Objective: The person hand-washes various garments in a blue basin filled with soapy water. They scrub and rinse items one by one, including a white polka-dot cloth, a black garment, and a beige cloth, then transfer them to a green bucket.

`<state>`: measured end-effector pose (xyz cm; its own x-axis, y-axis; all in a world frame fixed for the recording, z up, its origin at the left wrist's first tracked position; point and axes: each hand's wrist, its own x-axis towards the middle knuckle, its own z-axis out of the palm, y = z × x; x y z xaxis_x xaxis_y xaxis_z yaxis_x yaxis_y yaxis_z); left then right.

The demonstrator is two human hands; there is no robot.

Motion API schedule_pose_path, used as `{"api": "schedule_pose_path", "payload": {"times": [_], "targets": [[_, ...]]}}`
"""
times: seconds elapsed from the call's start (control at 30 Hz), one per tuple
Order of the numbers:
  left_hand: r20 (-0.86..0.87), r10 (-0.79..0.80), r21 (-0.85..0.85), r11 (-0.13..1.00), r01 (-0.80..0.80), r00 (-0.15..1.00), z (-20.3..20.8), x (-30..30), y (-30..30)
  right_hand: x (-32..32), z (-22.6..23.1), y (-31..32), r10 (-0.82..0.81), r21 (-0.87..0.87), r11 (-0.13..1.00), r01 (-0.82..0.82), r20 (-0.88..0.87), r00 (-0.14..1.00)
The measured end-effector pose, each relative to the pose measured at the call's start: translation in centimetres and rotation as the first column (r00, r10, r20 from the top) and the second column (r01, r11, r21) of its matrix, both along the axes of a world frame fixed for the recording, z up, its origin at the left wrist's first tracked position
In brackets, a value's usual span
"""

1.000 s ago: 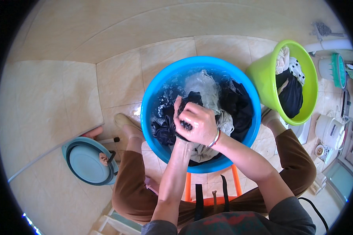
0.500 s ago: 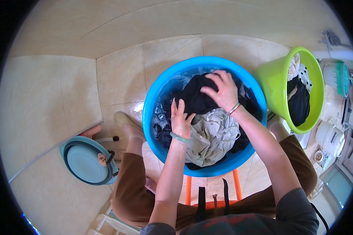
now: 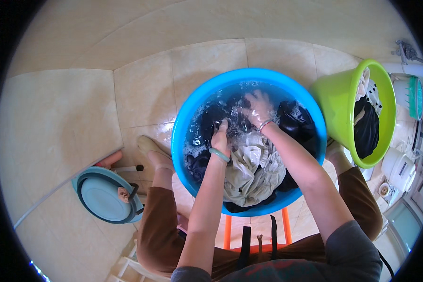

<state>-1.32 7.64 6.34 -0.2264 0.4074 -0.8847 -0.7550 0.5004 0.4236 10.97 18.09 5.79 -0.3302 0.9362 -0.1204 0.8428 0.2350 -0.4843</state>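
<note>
A blue basin (image 3: 180, 175) of sudsy water stands between my legs with soaked clothes in it. My right hand (image 3: 260, 109) is under the surface at the far side, fingers spread, pressing on black cloth (image 3: 236, 107). Left of it, my left hand (image 3: 221, 137) reaches into the water beside the same black cloth; its fingers are mostly hidden. A pale grey garment (image 3: 254, 176) lies bunched at the near side, rising out of the water. More dark cloth (image 3: 297, 123) floats at the basin's right.
A green bucket (image 3: 334, 108) holding black and white clothes leans toward the basin's right side. On the left lies a folded grey-blue basin (image 3: 103, 199) with a small brown item on it. Orange stool legs (image 3: 285, 225) show under the basin. A white container (image 3: 398, 169) is far right.
Both hands have gone down into the water, pushing under the black cloth that stood above the surface. Water has risen over the far part of the basin.
</note>
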Motion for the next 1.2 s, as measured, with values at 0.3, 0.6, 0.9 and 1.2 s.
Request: {"api": "schedule_pose_path", "payload": {"times": [0.3,0.6,0.9,1.2], "targets": [[0.621,-0.096,0.439,0.865,-0.243,0.778,6.4,-0.3,1.3,0.8,14.3,-7.2,0.547,0.291,0.837,-0.464,-0.486,0.681],[0.489,0.041,0.458,0.838,-0.297,0.872,13.8,2.9,-1.4,0.1,20.2,-12.1,0.687,0.505,0.7,-0.506,-0.281,0.67],[0.357,0.009,0.589,0.773,-0.233,0.934,10.6,1.4,-1.0,-1.1,20.0,-8.8,0.438,0.402,0.888,-0.221,-0.598,0.671],[0.015,0.26,0.152,0.954,-0.259,0.966,11.8,3.5,-1.7,1.4,10.7,-2.6,0.069,0.208,0.977,0.041,-0.494,0.867]]}}
